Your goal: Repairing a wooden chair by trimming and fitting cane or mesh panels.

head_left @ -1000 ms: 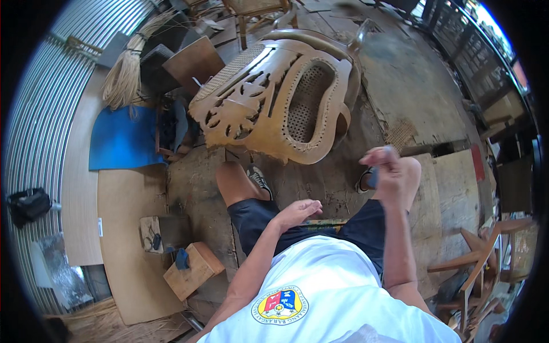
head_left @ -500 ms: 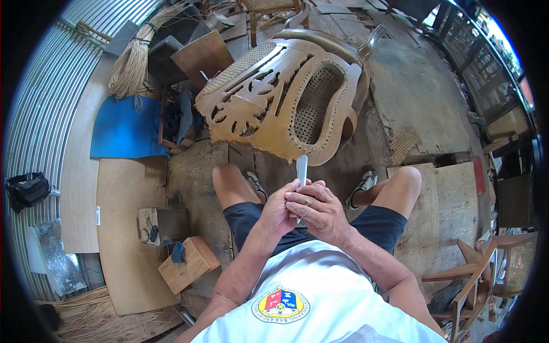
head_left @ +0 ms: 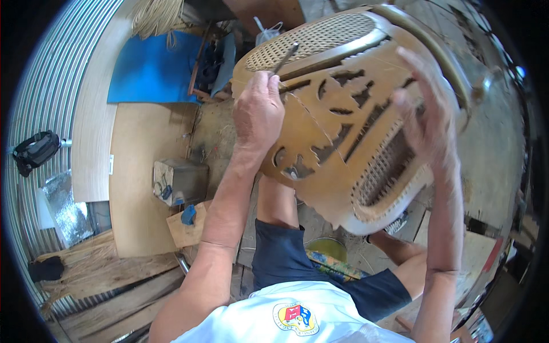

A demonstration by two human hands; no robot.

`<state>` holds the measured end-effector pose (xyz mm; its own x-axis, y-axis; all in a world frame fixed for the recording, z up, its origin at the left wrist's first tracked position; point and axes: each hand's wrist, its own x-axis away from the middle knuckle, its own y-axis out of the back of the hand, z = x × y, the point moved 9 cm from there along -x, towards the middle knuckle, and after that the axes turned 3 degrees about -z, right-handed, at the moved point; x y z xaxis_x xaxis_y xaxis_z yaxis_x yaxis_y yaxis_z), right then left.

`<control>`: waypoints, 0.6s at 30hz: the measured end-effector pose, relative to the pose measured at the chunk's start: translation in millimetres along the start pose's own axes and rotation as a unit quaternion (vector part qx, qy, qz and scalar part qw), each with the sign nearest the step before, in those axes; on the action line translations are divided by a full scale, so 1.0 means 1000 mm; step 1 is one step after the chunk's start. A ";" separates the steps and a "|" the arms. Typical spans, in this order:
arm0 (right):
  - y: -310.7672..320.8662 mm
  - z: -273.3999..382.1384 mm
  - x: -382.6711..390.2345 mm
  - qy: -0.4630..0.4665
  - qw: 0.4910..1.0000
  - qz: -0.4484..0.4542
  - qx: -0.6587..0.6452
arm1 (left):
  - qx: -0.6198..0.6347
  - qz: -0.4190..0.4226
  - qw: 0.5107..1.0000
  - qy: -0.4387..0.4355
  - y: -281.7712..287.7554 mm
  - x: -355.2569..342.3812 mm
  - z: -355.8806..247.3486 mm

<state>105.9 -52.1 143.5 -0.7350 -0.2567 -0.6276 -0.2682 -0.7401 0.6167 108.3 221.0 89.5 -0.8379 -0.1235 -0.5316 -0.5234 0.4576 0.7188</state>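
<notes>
A carved wooden chair [head_left: 311, 134] with cut-out ornament lies tilted in front of me. Woven cane [head_left: 320, 40] fills its far panel, and a second cane panel [head_left: 380, 171] sits in a rounded frame edged with small holes. My left hand [head_left: 260, 111] is closed around a slim flat-bladed tool [head_left: 285, 59] whose end points up and away, above the chair's left side. Over the right side, my right hand [head_left: 426, 114] is raised with fingers apart and smeared by motion; nothing shows in it. Whether it touches the chair I cannot tell.
Left of me stand a metal box [head_left: 183, 180], a wooden block [head_left: 189, 223] with a blue piece on it and a plywood sheet [head_left: 143, 194]. Beyond are a blue sheet [head_left: 154, 71] and a bundle of cane strands [head_left: 157, 17]. A black bag [head_left: 37, 150] hangs on the corrugated wall.
My hands, together around the tool before, have parted; the left keeps it and the right has moved out over the chair. The chair appears much closer, and my view has shifted.
</notes>
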 end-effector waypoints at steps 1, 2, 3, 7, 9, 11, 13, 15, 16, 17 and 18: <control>-0.019 -0.017 -0.019 0.000 1.000 0.008 -0.018 | -0.020 0.008 1.000 0.014 -0.006 -0.001 0.010; -0.040 -0.033 -0.036 -0.006 1.000 0.018 0.021 | -0.038 0.019 0.999 0.028 -0.012 -0.001 0.019; -0.053 -0.050 -0.050 -0.012 0.997 0.027 0.070 | -0.037 0.018 0.999 0.033 -0.018 0.001 0.022; -0.117 -0.095 -0.076 0.009 0.995 0.020 0.094 | -0.068 0.027 0.995 0.064 -0.024 0.001 0.028; -0.149 -0.117 -0.068 0.012 0.982 0.094 0.166 | -0.074 0.042 0.994 0.073 -0.029 -0.003 0.027; -0.174 -0.122 -0.066 0.008 0.955 0.183 0.233 | -0.074 0.048 0.993 0.077 -0.028 -0.004 0.031; -0.173 -0.122 -0.068 -0.007 0.957 0.193 0.218 | -0.069 0.057 0.992 0.087 -0.029 -0.004 0.033; -0.167 -0.127 -0.068 -0.029 0.960 0.186 0.206 | -0.059 0.055 0.994 0.073 -0.030 -0.006 0.031; -0.167 -0.128 -0.069 -0.026 0.959 0.199 0.202 | -0.060 0.059 0.993 0.087 -0.029 -0.006 0.033; -0.161 -0.134 -0.070 -0.039 0.958 0.183 0.218 | -0.059 0.074 0.991 0.093 -0.031 -0.007 0.031; -0.158 -0.137 -0.074 -0.051 0.957 0.164 0.235 | -0.057 0.087 0.990 0.098 -0.032 -0.010 0.031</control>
<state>288.1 -1.6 27.7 -0.8782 -0.3471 -0.3290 -0.2459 -0.2623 0.9331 138.1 235.2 58.1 -0.9248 -0.2246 -0.3071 -0.3738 0.3860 0.8434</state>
